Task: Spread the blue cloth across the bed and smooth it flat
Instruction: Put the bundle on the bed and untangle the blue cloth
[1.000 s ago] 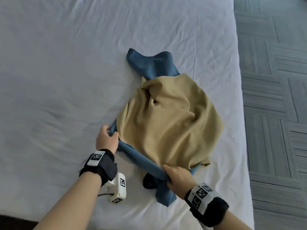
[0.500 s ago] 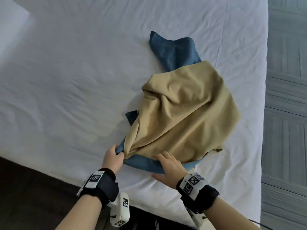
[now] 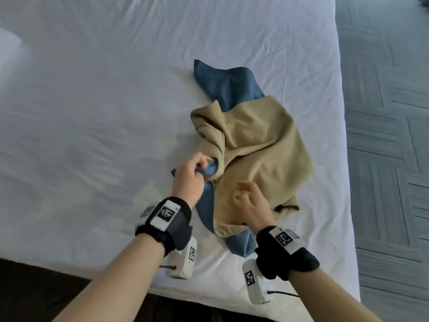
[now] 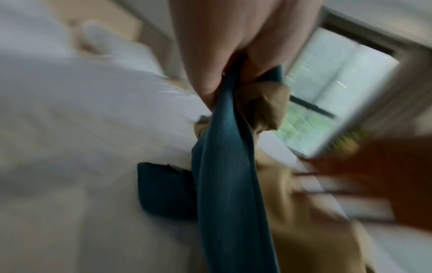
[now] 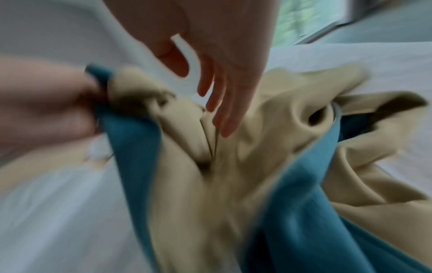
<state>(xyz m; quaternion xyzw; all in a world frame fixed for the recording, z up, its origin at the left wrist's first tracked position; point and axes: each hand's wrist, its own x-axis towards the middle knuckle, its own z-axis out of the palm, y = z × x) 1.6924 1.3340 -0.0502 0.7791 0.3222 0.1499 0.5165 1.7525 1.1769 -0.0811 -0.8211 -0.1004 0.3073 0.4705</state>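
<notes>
The blue cloth (image 3: 228, 84) lies crumpled on the white bed (image 3: 92, 112), mostly buried under a tan cloth (image 3: 262, 154). One blue corner sticks out at the far side and a blue fold (image 3: 241, 244) shows near the bed's front edge. My left hand (image 3: 192, 173) grips a bunched blue edge (image 4: 224, 147) at the tan cloth's left side, lifted off the sheet. My right hand (image 3: 249, 198) hovers with fingers spread just above the tan cloth (image 5: 233, 175), holding nothing; its fingers (image 5: 224, 118) point down at the folds.
The bed's right edge (image 3: 346, 159) drops to grey patterned carpet (image 3: 390, 135). The front edge of the mattress runs just under my wrists, with dark floor (image 3: 34, 296) below. A pillow corner (image 3: 9, 49) shows at far left. A window (image 4: 339, 92) lies beyond the bed.
My left hand has lifted the blue edge up and toward the tan pile. My right hand has let go of the blue cloth and risen, fingers spread, over the tan cloth.
</notes>
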